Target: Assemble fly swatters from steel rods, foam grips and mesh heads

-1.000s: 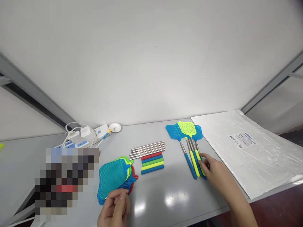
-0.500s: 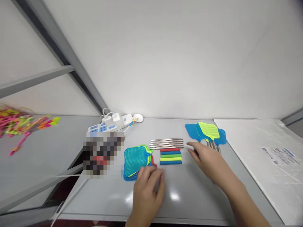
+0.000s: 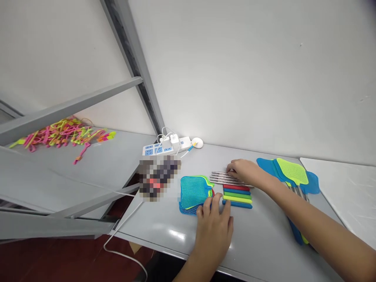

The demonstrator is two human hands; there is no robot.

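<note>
My right hand (image 3: 243, 171) reaches over the thin metal rods (image 3: 219, 179), with its fingers curled down onto the topmost ones. Its fingertips are partly hidden, but they seem to pinch a rod. My left hand (image 3: 215, 221) hovers palm down with fingers apart, by the lower edge of the fly swatter heads (image 3: 194, 191) and the left end of the coloured handle tubes (image 3: 237, 197). Those heads lie stacked, a blue one on top with green and red edges showing. The tubes lie side by side in red, blue, green and yellow, just below the rods.
Long-handled fly swatters (image 3: 292, 171) lie at the right, partly under my right forearm, beside a white wrapped board (image 3: 337, 184). A power strip (image 3: 157, 149) with plugs and a pixelated object (image 3: 158, 178) are at left. Pink and yellow pieces (image 3: 64, 133) pile on another table.
The view has swung left, so things appear farther right. My right hand has moved from beside the rods onto them. My left hand has come closer to the tubes.
</note>
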